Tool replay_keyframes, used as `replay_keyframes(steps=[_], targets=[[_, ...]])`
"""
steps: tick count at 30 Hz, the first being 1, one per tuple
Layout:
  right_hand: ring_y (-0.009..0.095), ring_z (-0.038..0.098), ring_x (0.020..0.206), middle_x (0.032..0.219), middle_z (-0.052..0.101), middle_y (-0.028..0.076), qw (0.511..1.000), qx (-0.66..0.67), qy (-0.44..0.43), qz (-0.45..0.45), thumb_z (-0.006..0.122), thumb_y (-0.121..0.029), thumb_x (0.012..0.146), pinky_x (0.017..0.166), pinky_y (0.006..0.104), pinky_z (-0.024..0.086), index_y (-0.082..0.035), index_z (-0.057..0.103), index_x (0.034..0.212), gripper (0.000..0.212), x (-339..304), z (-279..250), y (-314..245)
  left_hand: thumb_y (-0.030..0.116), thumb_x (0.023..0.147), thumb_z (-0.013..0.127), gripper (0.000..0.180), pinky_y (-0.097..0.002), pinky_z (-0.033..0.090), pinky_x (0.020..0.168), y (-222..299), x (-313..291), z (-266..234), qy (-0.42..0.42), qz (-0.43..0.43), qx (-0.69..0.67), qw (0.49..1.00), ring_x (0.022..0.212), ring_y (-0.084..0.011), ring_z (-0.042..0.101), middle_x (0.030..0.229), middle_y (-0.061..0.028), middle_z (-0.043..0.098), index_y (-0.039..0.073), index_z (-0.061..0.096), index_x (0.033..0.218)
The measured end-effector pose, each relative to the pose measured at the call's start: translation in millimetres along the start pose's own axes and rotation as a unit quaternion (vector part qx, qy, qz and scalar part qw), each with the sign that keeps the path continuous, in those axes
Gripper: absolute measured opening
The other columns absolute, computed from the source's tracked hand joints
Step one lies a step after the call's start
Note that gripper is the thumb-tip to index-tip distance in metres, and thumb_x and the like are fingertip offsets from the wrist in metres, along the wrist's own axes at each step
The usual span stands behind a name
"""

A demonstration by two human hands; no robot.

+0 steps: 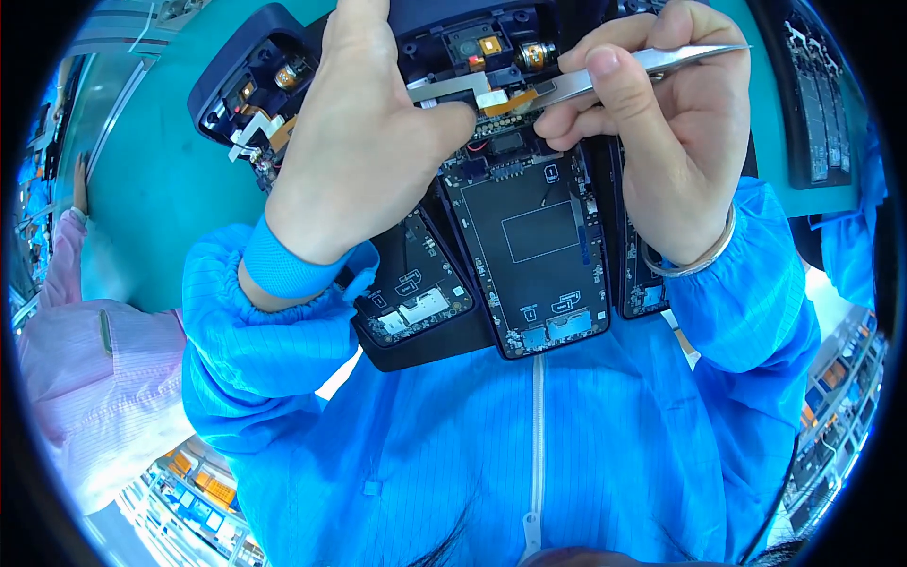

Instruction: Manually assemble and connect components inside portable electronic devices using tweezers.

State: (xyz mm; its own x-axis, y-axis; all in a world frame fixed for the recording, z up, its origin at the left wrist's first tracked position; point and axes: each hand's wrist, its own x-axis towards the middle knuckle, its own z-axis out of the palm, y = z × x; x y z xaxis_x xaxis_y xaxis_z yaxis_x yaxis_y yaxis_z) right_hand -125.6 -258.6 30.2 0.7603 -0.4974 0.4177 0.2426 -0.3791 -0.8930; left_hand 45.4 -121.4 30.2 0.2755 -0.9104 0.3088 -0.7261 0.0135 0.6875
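My left hand (364, 142) lies over the upper left of the middle opened electronic device (524, 236), its thumb pressed down beside a white-and-orange flex cable (510, 102). One finger stretches past the top of the picture; the others are hidden. A pair of metal tweezers (652, 62) is in my right hand (675, 132), pinched between thumb and fingers. Its pointed end faces right, away from the device, while the wider end meets the orange part of the cable. Below the cable, the device's dark circuit board is exposed.
Similar opened devices lie on the left (420, 283) and right (647, 293), the left one partly under my arm. A dark tray with board strips (817, 104) stands at the right of the green mat (151, 198). Another person's pink sleeve (104, 378) is at far left.
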Motion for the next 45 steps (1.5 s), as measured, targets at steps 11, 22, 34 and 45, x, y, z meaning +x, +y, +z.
replay_keyframes(steps=[11, 22, 34, 45], targets=[[0.017, 0.064, 0.064, 0.095, 0.060, 0.017, 0.999, 0.011, 0.008, -0.044, 0.043, -0.010, 0.102, 0.054, 0.0256, 0.055, -0.005, 0.033, 0.116, 0.018, -2.3, -2.5, 25.2, -0.002, 0.073, 0.072, 0.077, -0.0456, 0.032, 0.108, -2.4, 2.0, 8.0, 0.017, -0.017, -0.020, 1.000, 0.132, -0.0316, 0.044, 0.140, -0.0161, 0.048, 0.010, 0.039, 0.141], [0.015, 0.061, 0.071, 0.100, 0.057, 0.016, 0.999, 0.028, 0.010, 0.046, 0.042, -0.013, 0.103, 0.062, 0.0260, 0.053, -0.001, 0.025, 0.134, 0.037, 7.7, -10.5, -37.8, -0.006, 0.068, 0.070, 0.070, -0.0410, 0.030, 0.111, -13.8, -6.7, -83.4, 0.069, -0.003, 0.096, 0.993, 0.134, -0.0320, 0.040, 0.139, -0.0162, 0.045, 0.008, 0.047, 0.132], [0.022, 0.055, 0.061, 0.078, 0.055, 0.010, 0.905, -0.299, -0.282, -0.113, 0.063, -0.005, 0.084, 0.057, 0.0331, 0.047, 0.004, 0.057, 0.115, 0.033, 30.4, 48.4, -57.7, -0.008, 0.070, 0.071, 0.034, -0.0446, 0.042, 0.100, -31.4, -35.3, -90.5, 0.084, 0.008, 0.036, 0.996, 0.124, -0.0397, 0.047, 0.126, -0.0106, 0.055, 0.014, 0.067, 0.097], [0.013, 0.051, 0.064, 0.073, 0.048, 0.001, 0.771, -0.565, -0.157, -0.251, 0.065, -0.011, 0.062, 0.045, 0.0225, 0.042, 0.002, 0.070, 0.093, 0.034, 37.6, 112.1, -30.2, -0.011, 0.065, 0.064, 0.028, -0.0466, 0.038, 0.104, -55.8, -39.0, -93.2, 0.058, 0.069, 0.076, 0.993, 0.128, -0.0376, 0.048, 0.131, -0.0148, 0.054, 0.009, 0.071, 0.083]])
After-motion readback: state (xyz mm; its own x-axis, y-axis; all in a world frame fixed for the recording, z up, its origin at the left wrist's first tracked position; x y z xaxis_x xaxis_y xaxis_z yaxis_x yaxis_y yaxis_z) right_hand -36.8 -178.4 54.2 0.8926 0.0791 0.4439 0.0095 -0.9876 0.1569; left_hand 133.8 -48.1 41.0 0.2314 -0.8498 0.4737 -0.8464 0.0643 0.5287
